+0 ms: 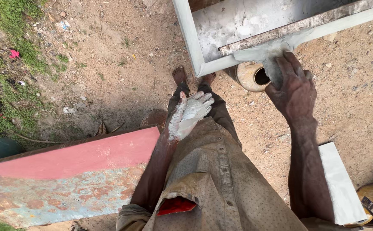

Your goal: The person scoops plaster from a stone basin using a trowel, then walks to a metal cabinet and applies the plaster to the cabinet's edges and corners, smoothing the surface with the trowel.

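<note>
The right hand [293, 87] is pressing a putty-laden scraper [261, 55] along the grey metal frame [188, 38] while the left hand [188, 115], open and putty-coated, is hanging idle, so filling seems underway, next needing steady strokes

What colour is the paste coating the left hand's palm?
Whitish-grey paste covers the left hand, shown clearly in the head view.

Grey-primed metal frame [280, 25], putty-smeared corner
</note>
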Tool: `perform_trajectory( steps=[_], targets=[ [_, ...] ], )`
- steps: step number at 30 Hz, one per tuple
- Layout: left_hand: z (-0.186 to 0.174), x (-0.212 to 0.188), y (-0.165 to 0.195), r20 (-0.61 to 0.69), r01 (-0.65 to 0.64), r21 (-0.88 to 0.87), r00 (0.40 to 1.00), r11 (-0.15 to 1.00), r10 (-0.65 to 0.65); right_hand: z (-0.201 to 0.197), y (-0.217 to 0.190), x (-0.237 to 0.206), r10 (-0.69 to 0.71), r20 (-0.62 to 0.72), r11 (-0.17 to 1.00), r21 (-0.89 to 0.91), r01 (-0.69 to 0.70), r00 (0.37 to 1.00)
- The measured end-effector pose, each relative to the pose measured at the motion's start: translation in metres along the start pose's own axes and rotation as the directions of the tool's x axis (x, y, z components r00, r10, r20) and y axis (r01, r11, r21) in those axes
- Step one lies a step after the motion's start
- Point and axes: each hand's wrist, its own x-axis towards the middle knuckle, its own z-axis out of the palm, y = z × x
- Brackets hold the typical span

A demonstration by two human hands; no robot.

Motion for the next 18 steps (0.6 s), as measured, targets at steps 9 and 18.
perform_trajectory(
  steps=[9,18],
  targets=[
    [-0.005,-0.004,0.003,-0.029,-0.012,0.033,0.999,0.999,0.013,0.014,0.010,-0.013,0.093,0.158,0.995,-0.032,-0.089,0.983],
    [0.016,0.025,-0.011,0.010,0.035,0.188,0.999,0.982,-0.038,0.052,0.076,-0.038,-0.054,-0.300,0.930,0.332,0.157,0.952]
  ],
)
